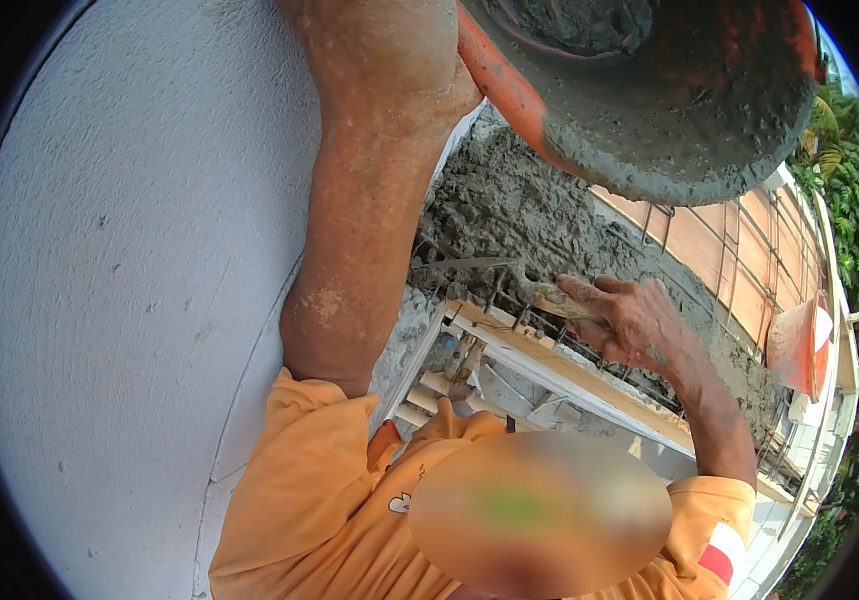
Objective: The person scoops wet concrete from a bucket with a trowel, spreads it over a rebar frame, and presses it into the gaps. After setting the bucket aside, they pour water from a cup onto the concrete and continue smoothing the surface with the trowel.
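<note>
My left hand [379,40] is at the top edge, its heel against the rim of a raised orange bucket [519,95]; its fingers are out of sight. The bucket tilts, showing wet grey concrete [589,25] inside and a thick smear along its lip. Lower down, my right hand [634,320] is closed around the wooden handle of a trowel [554,300]. The trowel's thin blade reaches left over fresh concrete [539,205], which lies around steel reinforcing bars [494,290]. Concrete stains show on the right fingers.
A white rendered wall [139,250] rises close on the left. Timber formwork [589,375] borders the concrete, with debris below. Tied rebar [729,245] crosses brown boards at right, near another orange bucket [797,345]. Green foliage [849,150] stands beyond the edge.
</note>
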Demonstrator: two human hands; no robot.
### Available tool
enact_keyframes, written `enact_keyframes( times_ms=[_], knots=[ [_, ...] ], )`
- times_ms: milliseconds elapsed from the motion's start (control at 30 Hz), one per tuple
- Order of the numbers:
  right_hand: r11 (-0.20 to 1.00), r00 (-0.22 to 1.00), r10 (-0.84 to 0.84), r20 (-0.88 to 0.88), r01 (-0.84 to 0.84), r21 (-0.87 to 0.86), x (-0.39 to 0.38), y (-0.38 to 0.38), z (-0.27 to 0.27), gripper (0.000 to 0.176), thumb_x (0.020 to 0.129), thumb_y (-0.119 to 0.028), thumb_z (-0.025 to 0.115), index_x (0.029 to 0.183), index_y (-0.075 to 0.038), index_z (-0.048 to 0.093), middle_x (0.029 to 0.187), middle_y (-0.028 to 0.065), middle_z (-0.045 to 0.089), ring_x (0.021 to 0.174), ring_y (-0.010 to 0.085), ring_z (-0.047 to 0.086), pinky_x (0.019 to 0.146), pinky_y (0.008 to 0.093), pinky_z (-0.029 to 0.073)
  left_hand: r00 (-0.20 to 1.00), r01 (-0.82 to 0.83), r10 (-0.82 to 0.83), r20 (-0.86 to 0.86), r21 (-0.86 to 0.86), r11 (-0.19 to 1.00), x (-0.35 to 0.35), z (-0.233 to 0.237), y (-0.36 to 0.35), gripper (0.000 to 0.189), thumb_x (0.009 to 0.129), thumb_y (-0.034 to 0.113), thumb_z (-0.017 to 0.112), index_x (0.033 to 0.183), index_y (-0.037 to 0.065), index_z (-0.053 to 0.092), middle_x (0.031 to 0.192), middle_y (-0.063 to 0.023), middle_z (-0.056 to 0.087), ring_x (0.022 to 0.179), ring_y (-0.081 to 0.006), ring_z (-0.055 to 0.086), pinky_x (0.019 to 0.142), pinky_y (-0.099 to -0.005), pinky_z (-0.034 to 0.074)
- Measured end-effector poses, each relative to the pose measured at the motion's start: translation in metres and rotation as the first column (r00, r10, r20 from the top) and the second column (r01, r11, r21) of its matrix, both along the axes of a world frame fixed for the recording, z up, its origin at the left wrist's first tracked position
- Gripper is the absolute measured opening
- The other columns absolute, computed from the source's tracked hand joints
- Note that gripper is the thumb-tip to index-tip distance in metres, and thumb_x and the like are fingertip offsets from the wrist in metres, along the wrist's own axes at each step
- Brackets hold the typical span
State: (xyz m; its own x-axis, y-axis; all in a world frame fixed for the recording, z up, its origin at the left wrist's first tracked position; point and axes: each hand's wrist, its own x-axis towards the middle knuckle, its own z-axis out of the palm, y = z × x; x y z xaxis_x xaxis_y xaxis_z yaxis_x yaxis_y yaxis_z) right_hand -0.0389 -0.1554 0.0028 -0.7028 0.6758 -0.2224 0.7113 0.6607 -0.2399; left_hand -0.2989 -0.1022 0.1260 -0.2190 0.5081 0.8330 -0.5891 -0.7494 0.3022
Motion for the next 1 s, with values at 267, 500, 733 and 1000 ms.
enact_keyframes(
  times_ms=[267,500,733,1000],
  knots=[
    [0.987,0.989,-0.108,-0.099,0.119,0.109,-0.001,-0.009,-0.033,0.053,0.092,-0.035,0.063,0.138,-0.010,0.053,0.084,0.0147,0.066,0.066,0.0354,0.065,0.055,0.0462,0.052,0.989,0.032,-0.025,-0.147,0.047,0.998,0.008,0.011,-0.002,0.039,0.095,0.011,0.056,0.130,-0.007,0.052,0.121,-0.0169,0.061,0.111,-0.0243,0.061,0.097,-0.0372,0.049],
    [0.974,0.968,-0.182,-0.173,0.202,0.101,-0.002,-0.036,-0.053,0.058,0.092,-0.029,0.061,0.140,-0.002,0.045,0.081,0.0187,0.065,0.061,0.0359,0.065,0.051,0.0468,0.052,0.928,-0.351,0.366,0.069,-0.165,0.922,0.013,0.008,0.015,0.024,0.091,0.002,0.062,0.114,-0.004,0.064,0.113,-0.0186,0.064,0.098,-0.0253,0.070,0.084,-0.0354,0.064],
    [0.886,0.841,-0.404,-0.361,0.458,0.075,0.031,-0.005,-0.021,0.049,0.093,-0.030,0.060,0.130,0.001,0.055,0.079,0.0227,0.067,0.071,0.0423,0.066,0.065,0.0508,0.053,0.917,-0.381,0.395,0.059,-0.163,0.910,0.011,0.012,0.018,0.025,0.091,0.004,0.062,0.115,-0.005,0.061,0.102,-0.0160,0.068,0.089,-0.0236,0.071,0.080,-0.0348,0.063],
    [0.737,0.709,-0.632,-0.315,0.675,0.041,0.004,0.062,-0.088,0.048,0.095,-0.030,0.056,0.122,0.010,0.055,0.076,0.0290,0.065,0.073,0.0445,0.067,0.066,0.0538,0.051,0.926,-0.353,0.369,0.084,-0.160,0.922,0.011,0.016,0.018,0.024,0.091,0.004,0.062,0.113,-0.005,0.062,0.100,-0.0155,0.069,0.088,-0.0235,0.071,0.080,-0.0351,0.062]
  ],
)
